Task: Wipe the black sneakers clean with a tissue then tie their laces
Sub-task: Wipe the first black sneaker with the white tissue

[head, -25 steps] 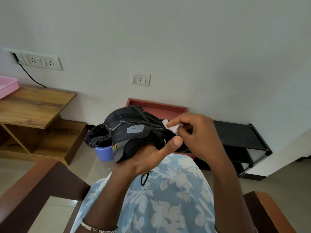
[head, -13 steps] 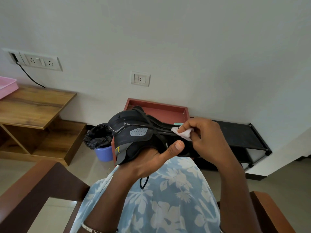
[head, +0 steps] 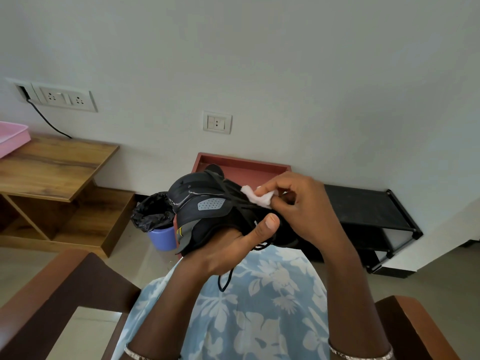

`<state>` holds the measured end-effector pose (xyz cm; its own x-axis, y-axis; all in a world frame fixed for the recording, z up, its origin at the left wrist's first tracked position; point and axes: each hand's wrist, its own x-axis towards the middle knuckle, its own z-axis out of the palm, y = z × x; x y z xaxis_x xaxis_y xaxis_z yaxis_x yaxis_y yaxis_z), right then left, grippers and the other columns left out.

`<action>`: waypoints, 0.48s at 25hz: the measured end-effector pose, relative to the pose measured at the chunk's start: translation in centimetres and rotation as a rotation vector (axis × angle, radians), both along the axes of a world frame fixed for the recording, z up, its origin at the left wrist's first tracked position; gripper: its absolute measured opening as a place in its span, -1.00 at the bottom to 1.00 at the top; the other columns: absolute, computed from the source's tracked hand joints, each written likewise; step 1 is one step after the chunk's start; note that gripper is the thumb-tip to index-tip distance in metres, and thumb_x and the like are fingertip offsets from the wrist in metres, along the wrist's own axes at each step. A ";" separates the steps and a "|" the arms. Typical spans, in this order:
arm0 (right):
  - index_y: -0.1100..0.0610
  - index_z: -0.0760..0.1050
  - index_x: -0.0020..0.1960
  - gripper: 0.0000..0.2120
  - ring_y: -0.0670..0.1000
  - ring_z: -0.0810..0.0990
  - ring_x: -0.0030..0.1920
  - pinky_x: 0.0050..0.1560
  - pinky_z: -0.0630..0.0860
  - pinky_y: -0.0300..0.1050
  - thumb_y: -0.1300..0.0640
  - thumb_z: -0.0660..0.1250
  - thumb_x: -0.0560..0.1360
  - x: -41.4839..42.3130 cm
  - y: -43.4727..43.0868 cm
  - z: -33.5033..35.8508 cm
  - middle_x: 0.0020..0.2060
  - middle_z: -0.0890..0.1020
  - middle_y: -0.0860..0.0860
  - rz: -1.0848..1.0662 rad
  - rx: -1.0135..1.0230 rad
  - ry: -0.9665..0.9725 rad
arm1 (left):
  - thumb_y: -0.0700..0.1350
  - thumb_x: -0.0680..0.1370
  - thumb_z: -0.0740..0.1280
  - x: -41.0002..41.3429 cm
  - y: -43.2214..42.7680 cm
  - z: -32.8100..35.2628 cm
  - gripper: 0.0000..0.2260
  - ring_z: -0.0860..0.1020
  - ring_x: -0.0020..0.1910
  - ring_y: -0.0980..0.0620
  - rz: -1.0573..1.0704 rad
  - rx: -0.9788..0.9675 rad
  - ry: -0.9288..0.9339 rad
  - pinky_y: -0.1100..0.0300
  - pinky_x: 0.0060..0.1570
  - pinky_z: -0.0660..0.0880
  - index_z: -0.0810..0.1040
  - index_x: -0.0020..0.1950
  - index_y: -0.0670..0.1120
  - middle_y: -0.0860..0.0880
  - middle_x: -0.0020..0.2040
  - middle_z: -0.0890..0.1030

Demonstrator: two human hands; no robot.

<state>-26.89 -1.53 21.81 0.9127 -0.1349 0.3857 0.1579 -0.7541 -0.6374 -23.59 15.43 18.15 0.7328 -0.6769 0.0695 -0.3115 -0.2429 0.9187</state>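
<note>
A black sneaker (head: pixel 205 203) with a grey perforated patch is held up over my lap, toe pointing left. My left hand (head: pixel 228 245) grips it from underneath, thumb pressed on its side. My right hand (head: pixel 298 203) pinches a small white tissue (head: pixel 255 198) against the laces near the tongue. A loose black lace end (head: pixel 224 281) dangles below my left hand. No second sneaker is visible.
A red tray-topped stand (head: pixel 241 167) and a black shoe rack (head: pixel 368 211) stand against the wall ahead. A blue bin with a black liner (head: pixel 155 219) sits on the floor at left, beside a wooden shelf unit (head: pixel 54 172). Brown chair arms (head: pixel 52 294) flank my lap.
My right hand has drawn the tissue back and forth over the laces, ending a little left of where it was half a second ago. The sneaker stays held in my left hand.
</note>
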 end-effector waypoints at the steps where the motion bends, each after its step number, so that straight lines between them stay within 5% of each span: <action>1: -0.04 0.72 -0.08 -0.69 -0.14 0.59 -0.18 -0.18 0.43 -0.39 0.36 0.40 0.43 0.0 -0.3 0.0 -0.18 0.66 -0.14 -0.072 -0.044 -0.006 | 0.65 0.30 0.02 0.0 0.0 0.0 -0.42 0.30 0.35 0.49 -0.001 -0.003 0.022 0.23 0.48 0.21 0.37 0.22 0.47 0.46 0.27 0.44; 6: -0.01 0.68 -0.05 -0.80 -0.08 0.65 -0.19 -0.17 0.59 -0.21 0.26 0.47 0.42 0.6 2.3 1.2 -0.19 0.70 -0.12 0.049 0.132 -0.008 | 0.69 0.26 0.01 -0.2 -0.7 -0.1 -0.09 0.29 0.47 0.27 -0.047 0.022 0.018 0.08 0.54 0.19 0.34 0.47 0.23 0.23 0.44 0.41; 12: 0.05 0.69 -0.03 -0.84 -0.08 0.68 -0.15 -0.08 0.61 -0.22 0.27 0.48 0.45 1.3 3.8 2.0 -0.16 0.72 -0.11 0.155 0.230 0.020 | 0.68 0.25 0.03 -0.5 -0.4 0.5 -0.30 0.30 0.44 0.32 -0.035 -0.022 0.044 0.18 0.53 0.19 0.27 0.30 0.42 0.37 0.34 0.38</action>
